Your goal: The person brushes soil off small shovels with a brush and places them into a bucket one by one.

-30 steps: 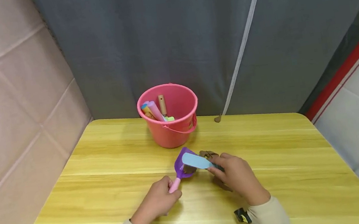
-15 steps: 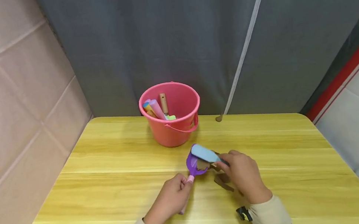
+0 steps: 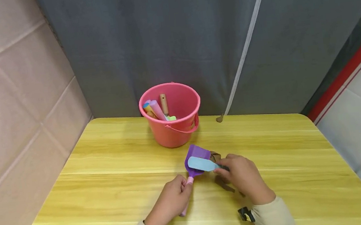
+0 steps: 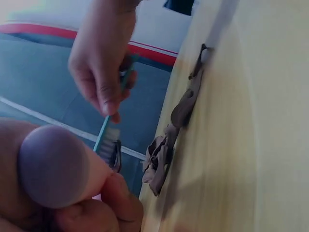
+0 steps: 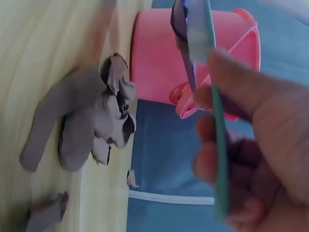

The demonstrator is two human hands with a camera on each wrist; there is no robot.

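Observation:
My left hand grips the pink handle of a purple toy shovel, holding its scoop over the table in front of the bucket. In the left wrist view the handle's rounded end pokes out of the fist. A light blue brush with pale bristles is pinched in my right hand, fingers and thumb on its handle. The brush head lies across the scoop, bristles turned down into it, hiding part of the inside. Brown clay-like pieces lie heaped on the table beneath the right hand.
A pink bucket stands behind the shovel, with several handled tools leaning inside. One small brown scrap sits at the table's back edge, before a grey curtain. Flat strips of the brown material spread near the heap.
The left hand has moved the shovel rightward. The brush has swept over the scoop, swinging right, then back left. Brown material seen in the scoop earlier no longer shows in the head view.

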